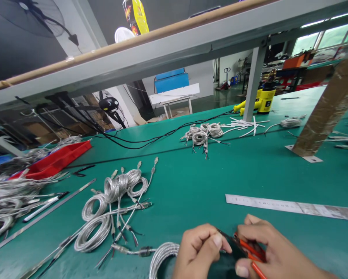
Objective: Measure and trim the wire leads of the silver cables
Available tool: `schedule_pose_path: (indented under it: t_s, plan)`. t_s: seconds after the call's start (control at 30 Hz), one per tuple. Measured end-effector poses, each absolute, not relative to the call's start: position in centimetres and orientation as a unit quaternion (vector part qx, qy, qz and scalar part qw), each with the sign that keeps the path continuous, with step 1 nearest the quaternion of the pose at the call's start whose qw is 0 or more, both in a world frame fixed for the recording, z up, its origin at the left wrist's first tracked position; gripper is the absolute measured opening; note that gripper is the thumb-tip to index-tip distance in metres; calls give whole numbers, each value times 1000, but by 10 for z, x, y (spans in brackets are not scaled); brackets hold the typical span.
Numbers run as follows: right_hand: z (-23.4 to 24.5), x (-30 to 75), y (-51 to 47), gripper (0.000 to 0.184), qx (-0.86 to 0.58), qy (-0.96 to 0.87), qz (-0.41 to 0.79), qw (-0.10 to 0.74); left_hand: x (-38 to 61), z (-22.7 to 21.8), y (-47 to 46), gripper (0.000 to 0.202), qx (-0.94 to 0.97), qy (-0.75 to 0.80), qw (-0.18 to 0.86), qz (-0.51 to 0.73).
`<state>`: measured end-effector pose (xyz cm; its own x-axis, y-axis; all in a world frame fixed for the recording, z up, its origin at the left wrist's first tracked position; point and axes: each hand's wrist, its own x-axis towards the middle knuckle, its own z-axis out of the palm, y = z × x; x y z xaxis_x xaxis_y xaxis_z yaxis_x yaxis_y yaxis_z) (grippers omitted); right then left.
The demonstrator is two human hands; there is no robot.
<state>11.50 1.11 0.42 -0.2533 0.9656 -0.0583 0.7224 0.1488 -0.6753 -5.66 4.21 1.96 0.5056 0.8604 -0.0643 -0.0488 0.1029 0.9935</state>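
Green bench (188,174) w/ silvery cable coils (115,189): R hand (275,252) curled round orange-handled tool (251,249), L hand (198,252) pinched tight just beside it, can't tell on what.

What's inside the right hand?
An orange-handled tool, partly showing. The stretches beneath the fingers are covered, so its full shape can't be seen.

Tool handles (256,254) are orange-red, front cable coil (156,260) silvery clear-grey, tabletop (191,174) solid green, tray (57,161) plain red, ruler (290,206) dull silver, rear canister (266,99) yellow with black markings.
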Motion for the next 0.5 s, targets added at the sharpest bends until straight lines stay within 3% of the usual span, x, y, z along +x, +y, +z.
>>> schedule_pose_path:
  t_s: [0.5]
  plan:
    - [3, 118, 10, 37, -567, -776, 196, 197, -57, 19, 43, 42, 562, 355, 660, 351]
